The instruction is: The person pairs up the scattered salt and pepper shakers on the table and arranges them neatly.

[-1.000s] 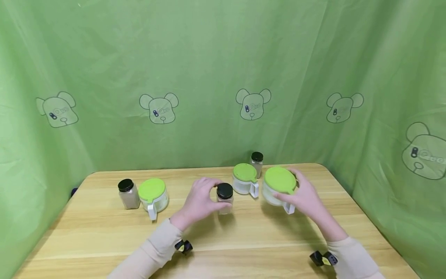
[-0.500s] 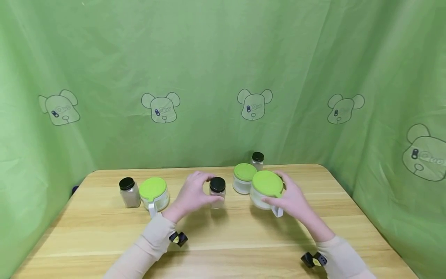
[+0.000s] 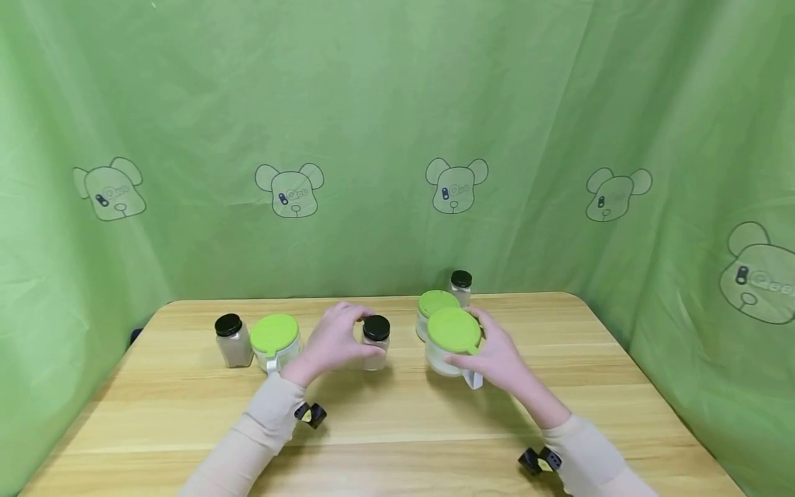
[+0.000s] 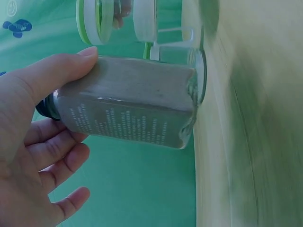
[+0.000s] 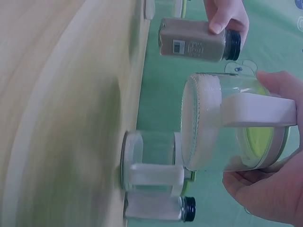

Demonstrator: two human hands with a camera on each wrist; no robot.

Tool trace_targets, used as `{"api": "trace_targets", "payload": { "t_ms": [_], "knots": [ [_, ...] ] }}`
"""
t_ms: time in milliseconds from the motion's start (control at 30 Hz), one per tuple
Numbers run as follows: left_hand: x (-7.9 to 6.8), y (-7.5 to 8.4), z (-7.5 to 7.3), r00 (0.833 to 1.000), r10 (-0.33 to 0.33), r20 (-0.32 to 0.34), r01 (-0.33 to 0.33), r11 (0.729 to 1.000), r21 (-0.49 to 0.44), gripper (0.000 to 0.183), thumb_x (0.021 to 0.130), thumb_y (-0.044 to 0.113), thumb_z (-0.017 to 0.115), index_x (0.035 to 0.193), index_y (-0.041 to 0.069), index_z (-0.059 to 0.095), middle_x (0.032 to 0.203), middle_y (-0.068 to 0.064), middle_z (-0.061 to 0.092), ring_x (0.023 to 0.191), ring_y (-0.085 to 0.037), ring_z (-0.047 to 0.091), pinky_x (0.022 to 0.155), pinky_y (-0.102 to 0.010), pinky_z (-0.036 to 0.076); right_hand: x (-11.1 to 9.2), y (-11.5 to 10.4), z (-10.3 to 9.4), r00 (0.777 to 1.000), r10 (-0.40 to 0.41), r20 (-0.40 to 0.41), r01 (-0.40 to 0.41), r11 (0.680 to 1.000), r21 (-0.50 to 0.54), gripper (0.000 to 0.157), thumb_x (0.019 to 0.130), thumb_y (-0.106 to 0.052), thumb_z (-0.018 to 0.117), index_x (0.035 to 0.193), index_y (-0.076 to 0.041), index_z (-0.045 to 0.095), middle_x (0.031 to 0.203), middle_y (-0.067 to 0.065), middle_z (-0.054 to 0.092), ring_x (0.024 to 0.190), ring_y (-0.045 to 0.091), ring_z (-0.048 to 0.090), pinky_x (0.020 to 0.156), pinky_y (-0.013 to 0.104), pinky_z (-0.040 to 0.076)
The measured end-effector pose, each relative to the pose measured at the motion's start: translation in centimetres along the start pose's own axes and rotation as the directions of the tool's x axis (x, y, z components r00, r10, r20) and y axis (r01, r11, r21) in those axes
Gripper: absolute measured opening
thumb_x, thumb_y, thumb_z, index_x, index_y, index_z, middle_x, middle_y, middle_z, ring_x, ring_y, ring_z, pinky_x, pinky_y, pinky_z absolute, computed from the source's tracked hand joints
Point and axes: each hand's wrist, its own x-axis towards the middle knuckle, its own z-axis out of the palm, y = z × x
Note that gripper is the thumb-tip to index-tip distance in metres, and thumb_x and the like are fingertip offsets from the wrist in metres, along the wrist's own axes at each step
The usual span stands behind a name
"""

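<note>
While the left hand pinches a black-lidded jar and the right hand grips a green-lidded pot (2 things aloft over the tabletop), carrying seems the current step; next, level lowering seems called for.

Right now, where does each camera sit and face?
Head: on the head, facing forward and down at the table; left hand, right hand and sleeves show.
Left wrist: on that wrist, facing the held jar; left hand shows.
Right wrist: on that wrist, facing the held pot; both hands show.
Head and right wrist share both hands, held jar and held pot.
</note>
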Motion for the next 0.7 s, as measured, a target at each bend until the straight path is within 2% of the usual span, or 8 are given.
{"api": "trace_targets", "payload": {
  "t_ms": [133, 367, 700],
  "knots": [
    [0.0, -0.6, -0.2, 1.000, -0.023, 0.011, 0.023, 0.999, 0.027, 0.063, 0.055, 0.051, 0.078, 0.106, 0.019, 0.061, 0.103, 0.005, 0.062, 0.101, -0.013, 0.051, 0.093, -0.038, 0.037, 0.1, -0.4, 0.7, 1.000, -0.016, 0.009, 0.016, 1.000, -0.001, 0.096, 0.054, -0.039, 0.083, 0.132, -0.010, 0.036, 0.124, 0.012, 0.051, 0.112, 0.030, 0.049, 0.096, 0.056, 0.035],
    [0.1, -1.5, -0.6, 0.999, -0.018, 0.033, 0.016, 0.998, 0.067, 0.060, 0.054, 0.050, 0.079, 0.103, 0.020, 0.061, 0.099, 0.008, 0.063, 0.097, -0.012, 0.050, 0.093, -0.036, 0.035, 0.1, -1.2, 2.0, 1.000, -0.012, 0.022, 0.011, 1.000, 0.026, 0.098, 0.053, -0.037, 0.083, 0.133, -0.007, 0.035, 0.127, 0.013, 0.048, 0.114, 0.031, 0.048, 0.096, 0.053, 0.037],
    [0.2, -2.6, -1.3, 0.999, -0.044, 0.025, 0.042, 0.994, 0.099, 0.068, 0.052, 0.050, 0.080, 0.107, 0.015, 0.061, 0.100, 0.005, 0.064, 0.094, -0.013, 0.049, 0.089, -0.035, 0.036, 0.9, -1.9, 4.1, 1.000, 0.017, 0.004, -0.017, 0.999, 0.030, 0.097, 0.054, -0.037, 0.083, 0.132, -0.008, 0.035, 0.127, 0.014, 0.048, 0.115, 0.030, 0.048, 0.099, 0.053, 0.034]
  ]
}}
